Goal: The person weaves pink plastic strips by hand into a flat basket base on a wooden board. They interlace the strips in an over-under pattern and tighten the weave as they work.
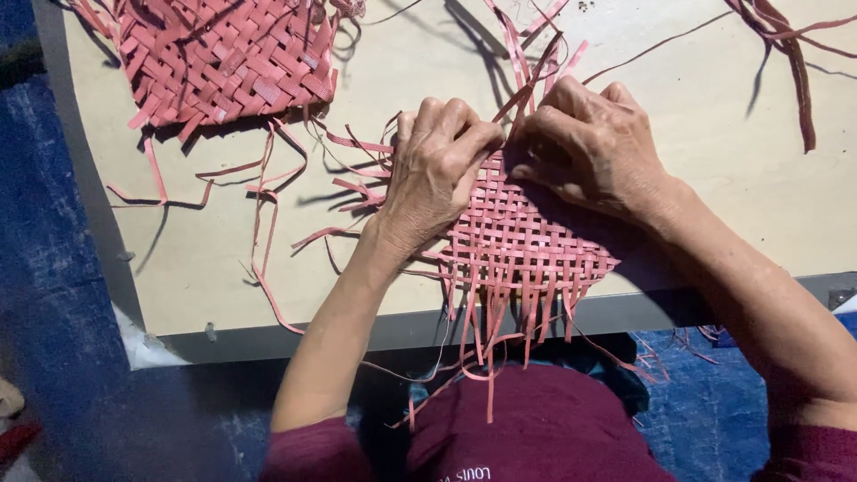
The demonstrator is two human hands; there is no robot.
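A partly woven mat [513,236] lies on a table [205,277], its near edge overhanging the table's front rim. Both hands rest on its far end, left hand [437,174] beside right hand [594,147], fingertips [486,138] nearly meeting. Loose strips [527,45] rise just beyond the fingers. A second woven mat [223,58] lies farther off, left of the fingers.

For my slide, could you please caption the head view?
Both hands, left hand and right hand, pinch pink strips on a half-woven mat on a beige table.
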